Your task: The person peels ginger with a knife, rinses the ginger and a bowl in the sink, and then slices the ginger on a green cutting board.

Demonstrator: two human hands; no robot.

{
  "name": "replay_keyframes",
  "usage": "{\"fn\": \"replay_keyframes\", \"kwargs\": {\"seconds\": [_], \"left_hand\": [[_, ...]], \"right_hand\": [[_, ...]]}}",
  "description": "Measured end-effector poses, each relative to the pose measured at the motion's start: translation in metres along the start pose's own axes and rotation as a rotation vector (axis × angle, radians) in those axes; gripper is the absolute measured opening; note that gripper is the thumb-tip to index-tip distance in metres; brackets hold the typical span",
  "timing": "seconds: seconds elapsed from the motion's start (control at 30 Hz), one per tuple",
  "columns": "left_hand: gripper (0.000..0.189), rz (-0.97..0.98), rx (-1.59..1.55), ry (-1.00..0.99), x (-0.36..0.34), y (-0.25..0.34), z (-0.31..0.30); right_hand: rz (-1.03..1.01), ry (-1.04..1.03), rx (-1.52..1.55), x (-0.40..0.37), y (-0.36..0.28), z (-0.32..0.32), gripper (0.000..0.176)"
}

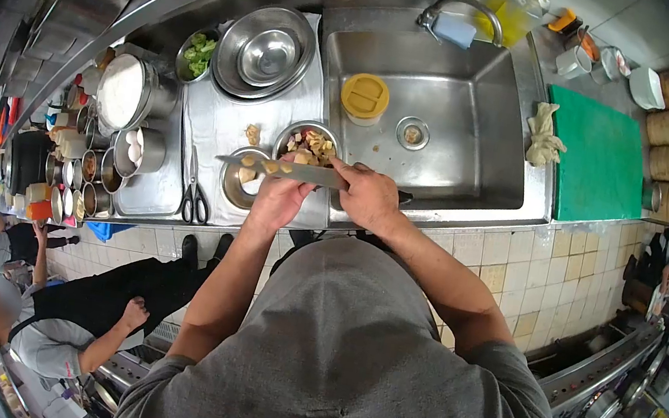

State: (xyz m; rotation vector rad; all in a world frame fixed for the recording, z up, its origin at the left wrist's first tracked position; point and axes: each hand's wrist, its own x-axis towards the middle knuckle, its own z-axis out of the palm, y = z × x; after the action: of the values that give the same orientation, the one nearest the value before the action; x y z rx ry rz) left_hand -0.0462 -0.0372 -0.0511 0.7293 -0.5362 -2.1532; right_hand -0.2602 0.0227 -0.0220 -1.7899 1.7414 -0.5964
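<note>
My right hand is closed round the handle end of a knife, whose blade points left with several pale slices lying on it. Under the blade, my left hand is closed, its fingers partly hidden; a pale piece seems to show by its fingertips, though I cannot make out what it is. Just beyond my hands sits a metal bowl of chopped, mixed pieces. Left of my left hand, a second metal bowl holds a few pale pieces. One more knobbly piece lies on the white cloth.
Black-handled scissors lie left of the bowls. Nested metal bowls and a bowl of greens stand behind. A yellow-lidded container sits in the sink. Farther right is a green board. A co-worker is at the left.
</note>
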Motion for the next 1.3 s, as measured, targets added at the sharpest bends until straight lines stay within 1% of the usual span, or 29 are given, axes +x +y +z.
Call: {"fn": "replay_keyframes", "kwargs": {"seconds": [0.03,0.13,0.23,0.37,0.43,0.47,0.53,0.67,0.73,0.77,0.87,0.93,0.97,1.03,1.13,1.17,1.23,1.3], "left_hand": [[0.040,-0.003,-0.012,-0.020,0.001,-0.002,0.001],[0.045,0.013,-0.032,-0.047,0.002,-0.007,-0.002],[0.044,0.027,0.018,-0.025,0.002,-0.010,-0.002],[0.043,0.008,-0.029,-0.029,0.002,-0.007,0.003],[0.053,0.045,0.029,-0.039,0.000,-0.006,0.004],[0.053,0.045,0.029,-0.039,0.000,-0.006,0.004],[0.042,0.059,0.014,-0.021,-0.001,-0.005,0.015],[0.040,0.063,0.035,-0.017,-0.003,-0.004,0.019],[0.048,0.055,0.071,-0.031,0.000,-0.009,0.006],[0.048,0.055,0.070,-0.030,0.000,-0.011,0.000],[0.045,0.047,0.090,-0.026,0.001,-0.013,-0.003],[0.039,0.064,0.066,0.053,-0.002,-0.014,-0.002],[0.039,0.065,0.067,0.053,-0.004,-0.013,-0.002],[0.034,0.020,0.058,0.069,-0.009,-0.006,-0.001],[0.030,-0.015,-0.010,0.066,-0.014,-0.009,-0.009],[0.030,-0.016,-0.009,0.064,-0.015,-0.008,-0.013],[0.034,-0.017,-0.048,0.051,-0.015,-0.003,-0.013],[0.035,-0.013,-0.033,0.053,-0.019,0.006,-0.004]], "right_hand": [[0.026,-0.061,-0.053,-0.001,-0.010,-0.007,0.057],[0.009,-0.060,-0.062,0.001,-0.014,-0.006,0.059],[-0.008,-0.047,-0.065,0.001,-0.014,-0.006,0.061],[0.003,-0.061,-0.078,0.000,-0.017,-0.010,0.062],[0.011,-0.065,-0.079,0.000,-0.015,-0.008,0.063],[0.010,-0.066,-0.079,0.001,-0.015,-0.007,0.063],[0.000,-0.061,-0.064,0.001,-0.016,-0.007,0.064],[-0.002,-0.055,-0.074,0.002,-0.016,-0.004,0.064],[-0.002,-0.068,-0.075,0.002,-0.017,-0.005,0.064],[-0.002,-0.069,-0.075,0.002,-0.016,-0.005,0.064],[0.015,-0.080,-0.083,0.003,-0.014,-0.003,0.063],[0.027,-0.085,-0.066,0.003,-0.006,0.000,0.059],[0.026,-0.085,-0.067,0.004,0.000,0.003,0.059],[0.090,-0.099,-0.034,0.004,0.013,0.004,0.053],[0.078,-0.132,-0.016,0.002,0.022,0.004,0.051],[0.080,-0.130,-0.016,0.002,0.025,0.002,0.051],[0.168,-0.209,-0.064,0.004,0.034,-0.001,0.051],[0.201,-0.214,-0.085,0.003,0.046,-0.008,0.052]]}}
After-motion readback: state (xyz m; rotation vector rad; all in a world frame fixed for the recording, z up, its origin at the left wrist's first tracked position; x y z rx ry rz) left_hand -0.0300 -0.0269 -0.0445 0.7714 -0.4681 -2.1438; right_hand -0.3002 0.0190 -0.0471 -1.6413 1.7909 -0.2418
